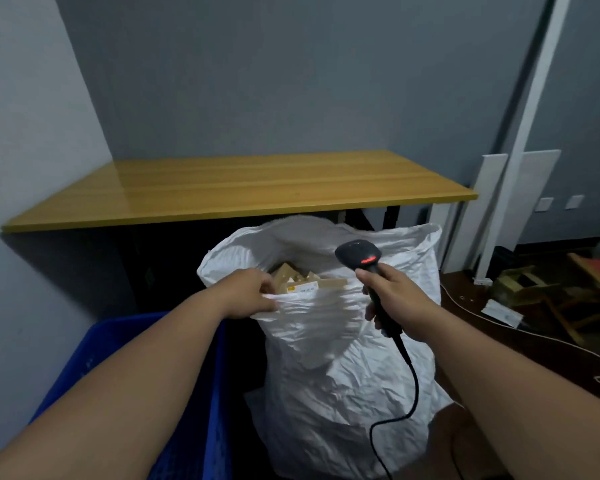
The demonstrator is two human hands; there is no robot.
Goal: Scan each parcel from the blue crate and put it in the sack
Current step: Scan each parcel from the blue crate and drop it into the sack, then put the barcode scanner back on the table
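Parcels (302, 280) are seen as brown cardboard boxes inside the open mouth of the sack (329, 341), piled up near its top edge; one of them shows a white label with a small yellow mark. No parcel is held by either hand.

A wooden table (243, 185) stands behind, against the grey wall. The white woven sack is placed upright on the floor in front of it and looks well filled. The blue crate (201, 393) is located just beside the sack, at its left, and is mostly hidden under the left forearm, so it cannot be told whether parcels remain in it.

The left hand (248, 292) is placed at the near rim of the sack, with its fingers curled over the cloth edge, as if the mouth is kept open. The right hand (392, 296) is clenched around the handle of the black scanner (364, 263), whose red light is lit; its cable hangs down in front of the sack.

As a judgement, some risks can be named. The sack is nearly full, so a further parcel could slide out over the rim, or the sack could tip if its edge is pulled. The hanging cable could be caught on the sack or the crate. An unscanned parcel could also be dropped in by mistake.
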